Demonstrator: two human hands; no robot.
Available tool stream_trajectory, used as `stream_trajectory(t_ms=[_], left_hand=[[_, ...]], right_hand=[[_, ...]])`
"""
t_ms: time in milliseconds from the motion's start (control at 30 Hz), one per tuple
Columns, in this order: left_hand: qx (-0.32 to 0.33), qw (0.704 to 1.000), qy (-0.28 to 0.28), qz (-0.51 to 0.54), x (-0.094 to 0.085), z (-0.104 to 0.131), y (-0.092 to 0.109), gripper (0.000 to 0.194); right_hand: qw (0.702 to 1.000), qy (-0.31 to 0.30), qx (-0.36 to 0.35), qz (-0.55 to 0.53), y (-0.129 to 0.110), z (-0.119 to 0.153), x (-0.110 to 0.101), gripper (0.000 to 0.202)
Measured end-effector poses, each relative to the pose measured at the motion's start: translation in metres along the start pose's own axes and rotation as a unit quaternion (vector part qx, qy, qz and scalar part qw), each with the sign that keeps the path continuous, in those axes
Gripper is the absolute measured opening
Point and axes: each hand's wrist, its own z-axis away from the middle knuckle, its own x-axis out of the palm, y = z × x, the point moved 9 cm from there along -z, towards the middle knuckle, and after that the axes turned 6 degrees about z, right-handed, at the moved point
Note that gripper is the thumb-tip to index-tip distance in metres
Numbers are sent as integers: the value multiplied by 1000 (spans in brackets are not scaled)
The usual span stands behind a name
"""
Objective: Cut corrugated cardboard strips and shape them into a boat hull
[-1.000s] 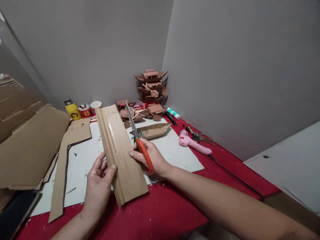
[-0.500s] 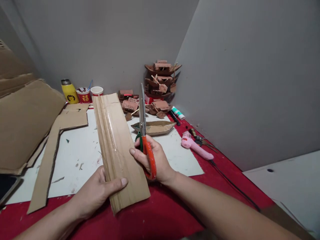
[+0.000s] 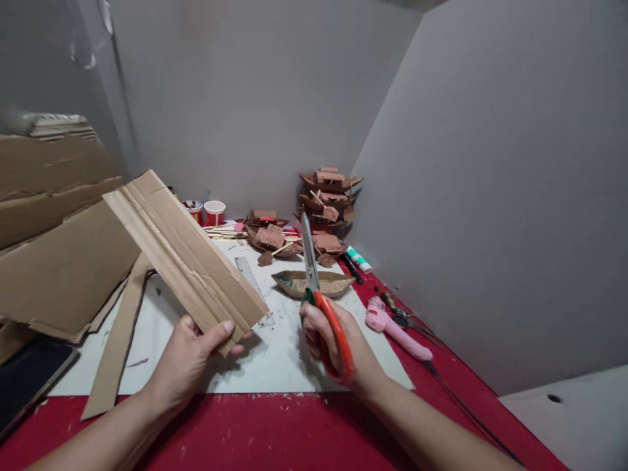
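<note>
My left hand grips the near end of a creased cardboard strip, thumb on top and fingers underneath. The strip is raised over the table and slants up to the left. Closed around the handles of a pair of scissors is my right hand; one handle is orange, the other green, and the blades point up, pressed together. Scissors and strip are apart. Just behind the scissors a small cardboard boat hull lies on a white sheet. A clear ruler is partly hidden by the strip.
Large cardboard pieces lean at the left beside a dark tablet-like object. Brown model boats are stacked at the back. A pink glue gun with a cord lies at the right, near the wall. A paper cup stands behind.
The cardboard strip has tilted to the left, away from the scissors. My right hand has let go of the strip's edge and moved right, still holding the scissors. The view has shifted.
</note>
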Motion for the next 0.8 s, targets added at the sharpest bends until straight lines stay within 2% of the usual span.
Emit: stream_trajectory(t_ms=[100,200,333,467,600,800], left_hand=[[29,999,12,19,-5,-2,12,56],[36,999,4,23,-5,-3,17,46],[39,999,1,21,-3,2,19,36],[55,998,-12,16,1,7,26,35],[68,997,-21,12,4,11,29,40],[60,995,-85,-14,16,17,24,31]], right_hand=[[995,-79,30,54,13,25,-5,37],[984,-106,-4,142,14,50,-17,41],[938,-198,-11,284,10,72,-10,43],[894,-215,-6,393,-14,77,1,49],[883,-217,-44,414,-40,76,20,45],[879,-252,-64,400,-35,71,38,41]])
